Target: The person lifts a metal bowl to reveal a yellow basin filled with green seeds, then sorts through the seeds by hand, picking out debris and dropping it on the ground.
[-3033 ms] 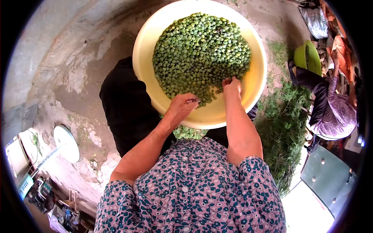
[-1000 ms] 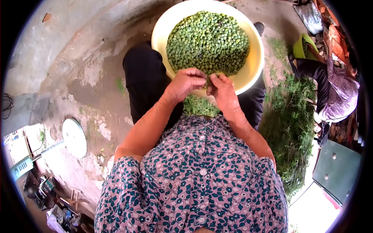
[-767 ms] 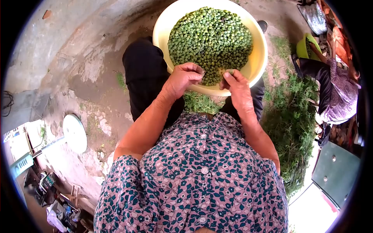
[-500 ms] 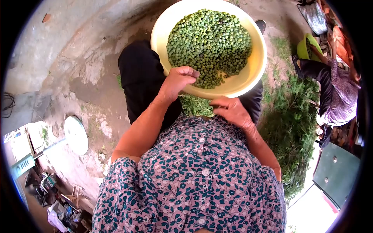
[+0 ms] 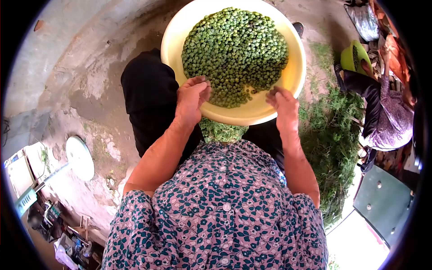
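A wide pale yellow basin (image 5: 245, 118) rests across the person's dark-trousered knees. It holds a large heap of small round green berries or peppercorn-like fruits (image 5: 234, 49); their exact kind cannot be told. Over the basin's near left rim is my left hand (image 5: 192, 99), its fingers curled together next to the heap. My right hand (image 5: 285, 110) reaches over the near right rim, fingertips bunched and slightly blurred above the basin's bare inner wall. Whatever lies between the fingers of either hand is hidden or too small to make out.
On the right another person (image 5: 391, 112) sits with a yellow-green basin (image 5: 355, 56). Green plant cuttings (image 5: 335, 144) cover the ground between us. A round white stand base (image 5: 81, 157) with a blue pole stands at left, near assorted clutter (image 5: 74, 245).
My right hand has risen from below the basin's near rim to over its right side. My left hand has shifted left, away from the heap's near edge. The view has shifted slightly.
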The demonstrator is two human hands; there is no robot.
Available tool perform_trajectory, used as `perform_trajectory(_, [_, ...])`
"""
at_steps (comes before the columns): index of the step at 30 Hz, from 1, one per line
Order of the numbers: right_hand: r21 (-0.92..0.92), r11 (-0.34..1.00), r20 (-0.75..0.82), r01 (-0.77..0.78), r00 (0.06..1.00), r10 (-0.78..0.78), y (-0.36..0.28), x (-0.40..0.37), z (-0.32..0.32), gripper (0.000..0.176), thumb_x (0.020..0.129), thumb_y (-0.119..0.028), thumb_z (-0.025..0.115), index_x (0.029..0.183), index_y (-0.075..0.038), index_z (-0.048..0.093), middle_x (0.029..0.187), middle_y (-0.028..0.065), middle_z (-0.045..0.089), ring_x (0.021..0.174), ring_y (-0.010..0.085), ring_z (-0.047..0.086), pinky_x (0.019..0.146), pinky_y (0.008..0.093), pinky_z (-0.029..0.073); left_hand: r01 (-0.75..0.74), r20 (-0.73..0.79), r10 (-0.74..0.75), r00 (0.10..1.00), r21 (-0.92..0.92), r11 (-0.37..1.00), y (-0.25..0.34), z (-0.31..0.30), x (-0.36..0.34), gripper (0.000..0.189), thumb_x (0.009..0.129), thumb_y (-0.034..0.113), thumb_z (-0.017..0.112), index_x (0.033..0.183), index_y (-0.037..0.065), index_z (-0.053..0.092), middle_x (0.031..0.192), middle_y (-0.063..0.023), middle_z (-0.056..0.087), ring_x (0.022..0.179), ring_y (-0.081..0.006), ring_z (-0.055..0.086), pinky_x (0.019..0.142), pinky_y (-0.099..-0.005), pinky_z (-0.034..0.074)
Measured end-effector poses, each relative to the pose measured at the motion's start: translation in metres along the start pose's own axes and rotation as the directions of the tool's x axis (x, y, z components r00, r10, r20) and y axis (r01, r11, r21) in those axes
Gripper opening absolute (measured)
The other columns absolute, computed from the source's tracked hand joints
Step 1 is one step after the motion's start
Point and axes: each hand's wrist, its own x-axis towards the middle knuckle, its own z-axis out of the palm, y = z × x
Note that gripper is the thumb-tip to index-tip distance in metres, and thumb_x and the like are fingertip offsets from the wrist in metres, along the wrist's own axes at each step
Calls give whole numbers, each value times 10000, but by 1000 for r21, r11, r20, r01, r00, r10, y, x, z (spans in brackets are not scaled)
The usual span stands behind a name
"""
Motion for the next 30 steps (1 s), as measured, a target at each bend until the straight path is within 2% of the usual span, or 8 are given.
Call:
perform_trajectory(3, [-6, 996, -26, -85, 996, 85, 1, 35, 1, 251, 882, -27, 446, 1081, 79, 557, 962, 133, 603, 810, 186, 620, 688, 276, 521, -55, -64, 55, 996, -4, 998, 6, 5, -5, 194, 863, 90, 539, 1052, 45, 533, 925, -51, 619, 791, -125, 585, 725, -259, 469])
perform_trajectory(6, [-348, 928, 65, -132, 984, 164, 11, 56, 18, 289, 866, -19, 446, 1127, -20, 571, 954, 103, 616, 811, 205, 620, 717, 309, 519, -72, -95, 70, 993, -18, 997, 7, 8, -8, 205, 867, 95, 535, 1067, 49, 526, 917, -49, 612, 781, -119, 577, 712, -261, 465])
perform_trajectory(8, [-776, 613, 269, 146, 957, 113, 28, 66, 36, 307, 833, -9, 494, 1105, -107, 597, 948, 84, 629, 820, 252, 623, 736, 350, 511, -70, -113, 69, 991, -5, 998, 4, 10, -8, 201, 868, 96, 532, 1064, 49, 529, 913, -46, 610, 780, -118, 576, 715, -260, 465])
perform_trajectory(10, [-799, 313, 532, 514, 846, -31, 53, 71, 55, 291, 805, -35, 555, 1081, -120, 594, 1029, 78, 608, 946, 296, 592, 819, 374, 486, -71, -128, 71, 989, 10, 997, 5, 10, -9, 197, 870, 96, 529, 1061, 48, 531, 909, -44, 607, 780, -116, 575, 719, -260, 466])
perform_trajectory(13, [-681, -74, 729, 728, 684, 27, 60, 59, 89, 337, 802, -82, 594, 1131, -118, 533, 1175, 66, 523, 1132, 306, 484, 892, 413, 449, -65, -146, 64, 987, -3, 998, 5, 11, -10, 191, 872, 92, 526, 1057, 47, 534, 900, -39, 605, 775, -115, 573, 718, -258, 467])
perform_trajectory(16, [-669, -246, 722, 702, 692, 12, 74, 58, 100, 432, 814, -135, 602, 1216, -146, 445, 1286, 48, 413, 1244, 310, 356, 929, 470, 410, -62, -154, 60, 986, -10, 998, 3, 11, -12, 182, 874, 89, 525, 1050, 46, 539, 896, -39, 605, 767, -115, 573, 716, -256, 469])
perform_trajectory(25, [-853, 27, 488, 522, 777, 396, 71, 49, 66, 574, 842, -205, 594, 1346, -191, 320, 1297, 60, 401, 1226, 351, 338, 946, 469, 406, -69, -137, 62, 989, -47, 997, 2, 11, -12, 177, 877, 95, 527, 1047, 48, 544, 882, -36, 614, 751, -110, 577, 697, -248, 470])
perform_trajectory(30, [-754, 247, 603, 609, 491, 629, 54, 39, 37, 476, 845, -191, 558, 1292, -80, 438, 1251, 154, 485, 1155, 298, 452, 982, 384, 365, -75, -134, 64, 989, -82, 994, 3, 11, -14, 185, 876, 95, 526, 1053, 47, 543, 880, -37, 615, 751, -109, 576, 688, -243, 470])
